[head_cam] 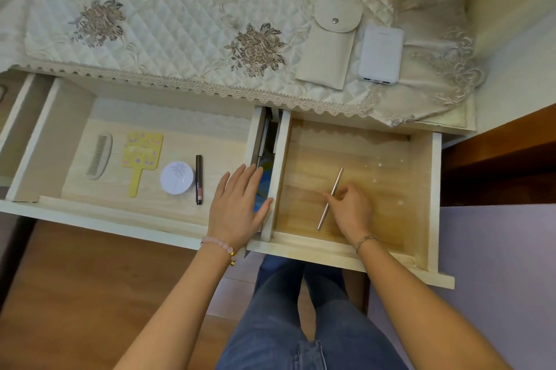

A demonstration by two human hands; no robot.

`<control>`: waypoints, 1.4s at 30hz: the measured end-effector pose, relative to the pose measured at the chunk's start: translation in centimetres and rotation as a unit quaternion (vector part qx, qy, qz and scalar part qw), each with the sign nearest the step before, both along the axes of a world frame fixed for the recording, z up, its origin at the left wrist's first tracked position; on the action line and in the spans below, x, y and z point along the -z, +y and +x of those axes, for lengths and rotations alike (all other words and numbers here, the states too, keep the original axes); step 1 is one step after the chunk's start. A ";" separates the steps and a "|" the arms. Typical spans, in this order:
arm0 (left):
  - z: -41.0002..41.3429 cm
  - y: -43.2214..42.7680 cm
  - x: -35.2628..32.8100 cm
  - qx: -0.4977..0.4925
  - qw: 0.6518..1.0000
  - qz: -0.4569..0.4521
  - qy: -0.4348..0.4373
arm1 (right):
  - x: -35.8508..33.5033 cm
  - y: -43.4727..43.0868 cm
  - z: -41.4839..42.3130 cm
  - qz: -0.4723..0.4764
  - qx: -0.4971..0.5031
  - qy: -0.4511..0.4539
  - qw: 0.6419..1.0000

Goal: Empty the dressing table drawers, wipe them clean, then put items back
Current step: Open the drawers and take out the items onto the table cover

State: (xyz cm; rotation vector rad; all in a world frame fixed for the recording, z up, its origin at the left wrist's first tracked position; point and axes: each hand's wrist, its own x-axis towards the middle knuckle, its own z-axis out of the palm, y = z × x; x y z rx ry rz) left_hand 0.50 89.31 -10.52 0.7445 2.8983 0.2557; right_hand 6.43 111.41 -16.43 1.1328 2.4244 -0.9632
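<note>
Two drawers of the dressing table stand pulled out. The left drawer (222, 141) holds a pale comb (99, 156), a yellow hand mirror (141, 156), a round white jar (177, 177) and a dark lip pencil (199, 179). My left hand (237, 207) lies flat with fingers apart on the wall between the two drawers. The right drawer (382, 153) holds only a thin metallic pen (330, 198). My right hand (350, 208) is inside it, with fingertips pinching the pen near its middle; the pen rests slantwise on the drawer floor.
On the quilted cover of the table top lie a cream snap pouch (329, 44) and a white power bank (381, 52). Something blue (261, 186) shows in the gap between the drawers. My jeans-clad legs (301, 309) are below the right drawer.
</note>
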 end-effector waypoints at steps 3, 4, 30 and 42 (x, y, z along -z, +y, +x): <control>-0.4 -0.4 0.1 -0.001 1.000 0.009 -0.002 | 0.4 -0.6 -0.5 -0.010 0.028 -0.029 0.999; -0.6 -0.6 0.1 0.000 1.000 0.010 0.000 | 0.5 -0.7 -0.7 -0.010 0.037 -0.037 0.999; -4.1 -7.6 4.3 -0.443 0.858 0.102 -0.239 | -5.5 -3.4 -3.4 -0.150 0.107 0.137 0.973; -5.1 -7.1 5.5 -0.464 0.836 0.095 -0.276 | -6.4 -5.0 -4.4 -0.181 0.105 0.129 0.969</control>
